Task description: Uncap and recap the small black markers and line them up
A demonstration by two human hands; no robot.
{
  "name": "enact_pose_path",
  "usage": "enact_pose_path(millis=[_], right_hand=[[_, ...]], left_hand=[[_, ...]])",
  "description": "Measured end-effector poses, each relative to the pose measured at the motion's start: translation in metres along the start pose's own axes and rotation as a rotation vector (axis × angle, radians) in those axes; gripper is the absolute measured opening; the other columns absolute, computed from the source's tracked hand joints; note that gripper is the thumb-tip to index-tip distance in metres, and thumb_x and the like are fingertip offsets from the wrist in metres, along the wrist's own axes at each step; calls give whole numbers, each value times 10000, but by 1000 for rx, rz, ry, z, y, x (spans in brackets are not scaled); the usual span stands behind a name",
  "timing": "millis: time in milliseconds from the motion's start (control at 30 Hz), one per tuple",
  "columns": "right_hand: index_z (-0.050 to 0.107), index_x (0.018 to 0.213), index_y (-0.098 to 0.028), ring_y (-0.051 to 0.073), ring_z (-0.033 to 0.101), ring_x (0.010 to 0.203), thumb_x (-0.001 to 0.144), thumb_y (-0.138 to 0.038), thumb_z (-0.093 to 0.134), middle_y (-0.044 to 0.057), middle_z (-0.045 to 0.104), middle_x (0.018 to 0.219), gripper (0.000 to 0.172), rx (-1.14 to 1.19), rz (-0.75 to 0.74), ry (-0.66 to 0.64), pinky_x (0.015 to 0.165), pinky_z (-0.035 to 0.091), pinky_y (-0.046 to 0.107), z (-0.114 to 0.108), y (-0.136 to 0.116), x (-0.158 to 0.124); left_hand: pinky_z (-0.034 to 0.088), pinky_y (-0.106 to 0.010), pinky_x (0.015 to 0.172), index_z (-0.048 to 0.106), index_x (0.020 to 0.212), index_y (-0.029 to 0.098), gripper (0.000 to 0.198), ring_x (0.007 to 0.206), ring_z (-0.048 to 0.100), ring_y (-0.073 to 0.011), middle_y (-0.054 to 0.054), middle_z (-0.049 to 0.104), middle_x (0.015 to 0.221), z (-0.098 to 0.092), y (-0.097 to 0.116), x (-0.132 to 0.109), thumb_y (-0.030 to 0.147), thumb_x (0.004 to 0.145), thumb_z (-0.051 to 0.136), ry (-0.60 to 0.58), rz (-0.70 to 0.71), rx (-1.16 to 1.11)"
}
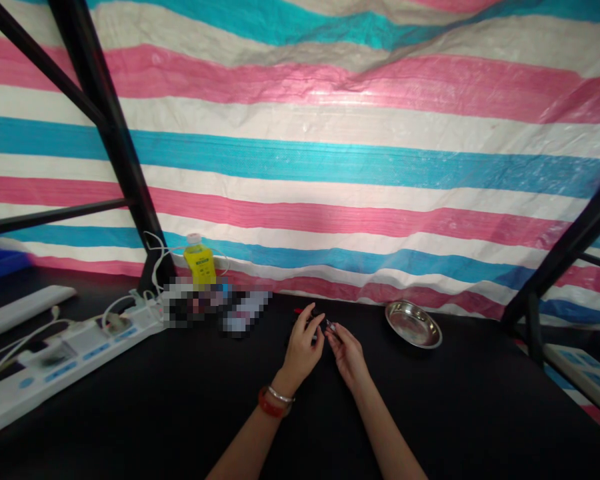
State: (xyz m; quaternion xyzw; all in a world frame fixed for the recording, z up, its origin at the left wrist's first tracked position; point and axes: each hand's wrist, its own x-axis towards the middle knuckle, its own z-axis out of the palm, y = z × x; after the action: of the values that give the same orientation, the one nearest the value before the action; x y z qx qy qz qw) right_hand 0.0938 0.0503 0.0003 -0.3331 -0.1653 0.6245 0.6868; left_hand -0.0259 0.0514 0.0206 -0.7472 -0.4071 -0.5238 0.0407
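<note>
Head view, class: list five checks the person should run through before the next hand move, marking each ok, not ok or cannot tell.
1. Both hands on the small dark piece: ok, the left hand and right hand pinch it together.
2. Metal dish upright, to the right of the hands: ok.
3. Yellow bottle capped and apart from the hands: ok.
4. Power strip and its cables away from the hands: ok, far left.
5. Firmness of the grip, and what the piece is: cannot tell, too small.

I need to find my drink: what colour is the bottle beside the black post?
Yellow, with a pale cap; the bottle shows best in the head view.
</note>
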Motion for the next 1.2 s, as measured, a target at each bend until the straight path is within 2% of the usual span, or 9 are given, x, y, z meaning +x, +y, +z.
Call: enact_pose_path(millis=[200, 367, 433, 567, 633, 733, 800, 967, 1200], right_hand=[[694, 743, -125, 131, 645, 594, 558, -233, 802, 62, 702, 716, 240, -27, 7, -53, 579, 555, 212, 2, 2, -2], [697, 745, -115, 100, 597, 527, 538, -303, 806, 54, 682, 677, 299, -107, 10, -102, 491, 495, 187, 5, -1, -6], [691, 759, -121, 88, 555, 473, 548, -358, 791, 22, 644, 616, 333, -172, -21, -113, 419, 439, 183, 6, -2, -6], [662, 797, -141, 49, 371, 322, 579, -496, 723, -61, 497, 485, 420, -410, -174, -61, 297, 222, 182, 6, -3, -8], [652, 807, -149, 55, 354, 341, 634, -522, 666, -65, 471, 484, 411, -555, -311, -21, 323, 231, 193, 6, -4, -11], [648, 852, -166, 93, 438, 459, 734, -485, 576, -42, 497, 542, 348, -738, -511, 6, 442, 347, 214, 4, -6, -16], [647, 884, -183, 120, 489, 549, 773, -454, 528, -19, 535, 609, 316, -826, -582, 5, 537, 397, 235, 1, -6, -17], [634, 930, -201, 165, 530, 706, 809, -393, 458, 19, 572, 736, 287, -935, -649, 37, 708, 414, 283, -7, -3, -12], [631, 914, -209, 190, 509, 699, 817, -394, 448, 19, 551, 681, 278, -994, -667, 105, 708, 401, 305, -12, -2, -6]], left_hand=[[396, -437, 950, 616, 1056, 230, 310, 1238, 404, -255, -97, 449, 1347, -3, 0, 2, 105, 810, 476, -84, 70, 218], [302, -444, 1006, 619, 1043, 241, 292, 1112, 523, -199, -41, 641, 1115, -1, -1, -1, 124, 838, 449, -191, 49, 156], [260, -458, 1024, 617, 1047, 241, 292, 1056, 553, -192, -36, 667, 1048, 1, 0, -1, 132, 839, 445, -195, 11, 130], [242, -465, 1015, 633, 955, 232, 256, 973, 578, -191, -33, 679, 974, 0, 0, 0, 119, 807, 456, -155, -134, 123], [262, -469, 990, 633, 891, 221, 231, 925, 585, -195, -34, 680, 925, -1, -3, 1, 110, 786, 460, -137, -235, 144], [271, -484, 961, 631, 843, 215, 220, 918, 576, -211, -39, 671, 904, -3, -12, 1, 100, 764, 461, -158, -345, 188], [266, -489, 955, 633, 837, 215, 225, 935, 565, -220, -40, 664, 915, -3, -17, 0, 95, 756, 461, -181, -389, 213], [272, -472, 945, 639, 841, 216, 231, 942, 549, -221, -41, 646, 917, -1, -20, -2, 97, 747, 465, -221, -413, 242], [298, -447, 926, 642, 883, 208, 249, 954, 538, -221, -52, 616, 939, 0, -20, -3, 91, 746, 470, -264, -397, 249]])
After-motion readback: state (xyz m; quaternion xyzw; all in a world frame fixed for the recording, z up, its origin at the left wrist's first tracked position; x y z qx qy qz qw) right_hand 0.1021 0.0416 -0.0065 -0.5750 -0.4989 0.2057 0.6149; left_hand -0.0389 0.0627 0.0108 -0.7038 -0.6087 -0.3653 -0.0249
